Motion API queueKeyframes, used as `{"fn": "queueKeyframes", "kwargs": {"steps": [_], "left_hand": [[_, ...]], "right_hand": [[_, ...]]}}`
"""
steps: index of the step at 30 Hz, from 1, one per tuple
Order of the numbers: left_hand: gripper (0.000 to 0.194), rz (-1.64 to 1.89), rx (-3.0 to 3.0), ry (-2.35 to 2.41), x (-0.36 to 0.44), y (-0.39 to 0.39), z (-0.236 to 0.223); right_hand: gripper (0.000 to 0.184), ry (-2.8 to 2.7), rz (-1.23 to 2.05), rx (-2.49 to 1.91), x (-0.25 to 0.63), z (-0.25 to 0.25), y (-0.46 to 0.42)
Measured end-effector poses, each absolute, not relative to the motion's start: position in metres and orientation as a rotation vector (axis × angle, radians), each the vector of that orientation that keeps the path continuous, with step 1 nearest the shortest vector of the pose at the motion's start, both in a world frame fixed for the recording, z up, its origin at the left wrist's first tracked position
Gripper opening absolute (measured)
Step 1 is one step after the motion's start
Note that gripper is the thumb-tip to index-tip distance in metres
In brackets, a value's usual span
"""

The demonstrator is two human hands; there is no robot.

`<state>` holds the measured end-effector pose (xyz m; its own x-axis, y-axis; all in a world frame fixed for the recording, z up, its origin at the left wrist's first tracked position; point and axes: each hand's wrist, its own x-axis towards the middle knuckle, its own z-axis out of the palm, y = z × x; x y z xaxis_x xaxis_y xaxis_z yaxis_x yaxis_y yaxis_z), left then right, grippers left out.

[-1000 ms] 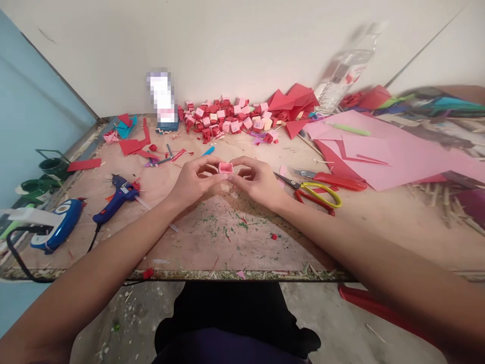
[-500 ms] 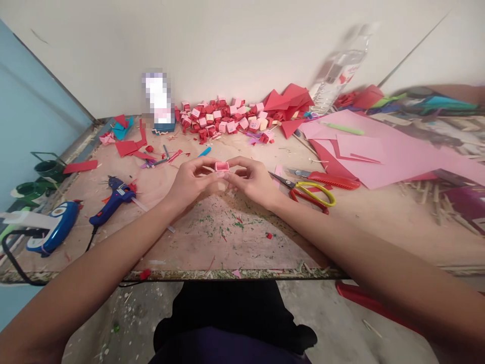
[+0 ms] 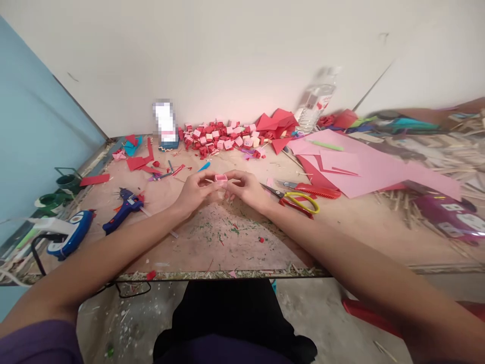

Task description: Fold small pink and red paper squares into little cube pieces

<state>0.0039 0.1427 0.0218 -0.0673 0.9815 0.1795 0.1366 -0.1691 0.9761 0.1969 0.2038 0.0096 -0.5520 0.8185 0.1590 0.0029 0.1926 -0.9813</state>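
Note:
Between my two hands is a small pink paper box (image 3: 221, 178), its open top facing up. My left hand (image 3: 197, 191) pinches it from the left with thumb and fingers. On the other side, my right hand (image 3: 244, 189) grips the same box, its fingertips close to those of the left. The lower part of the box is hidden behind my thumbs. Just right of my right hand lie scissors (image 3: 303, 200) with yellow and red handles. A blue glue gun (image 3: 124, 210) rests left of my left forearm.
Behind my hands is a heap of small red and pink paper cubes (image 3: 217, 136), with a phone (image 3: 165, 124) standing to its left. At right are pink paper sheets (image 3: 390, 167), a red cutter (image 3: 318, 190) and a bottle (image 3: 314, 103). A blue power strip (image 3: 71, 235) sits far left.
The view has tilted up and turned slightly right, so things on the table appear shifted. Both hands still hold the pink box, with little change in grip.

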Motion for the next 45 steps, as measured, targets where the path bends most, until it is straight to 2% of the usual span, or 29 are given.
{"fn": "queueKeyframes", "kwargs": {"steps": [6, 14, 29, 35, 41, 45], "left_hand": [[0.046, 1.321, 1.457, 1.275, -0.005, 0.143, 0.009], [0.044, 1.331, 1.446, 1.242, -0.004, 0.143, 0.006], [0.056, 1.352, 1.409, 1.200, -0.005, 0.144, 0.006], [0.046, 1.409, 1.450, 1.269, -0.006, 0.148, -0.001], [0.044, 1.393, 1.390, 1.269, -0.006, 0.147, 0.001], [0.040, 1.361, 1.426, 1.306, -0.006, 0.146, 0.002]], "right_hand": [[0.037, -1.853, 1.533, -0.718, 0.199, 0.011, 0.207], [0.039, -1.845, 1.513, -0.773, 0.197, 0.009, 0.205], [0.032, -1.806, 1.440, -0.833, 0.196, 0.014, 0.206], [0.032, -1.696, 1.467, -0.907, 0.196, 0.008, 0.211], [0.044, -1.768, 1.445, -0.850, 0.196, 0.010, 0.207], [0.031, -1.808, 1.416, -0.833, 0.195, 0.009, 0.206]]}}
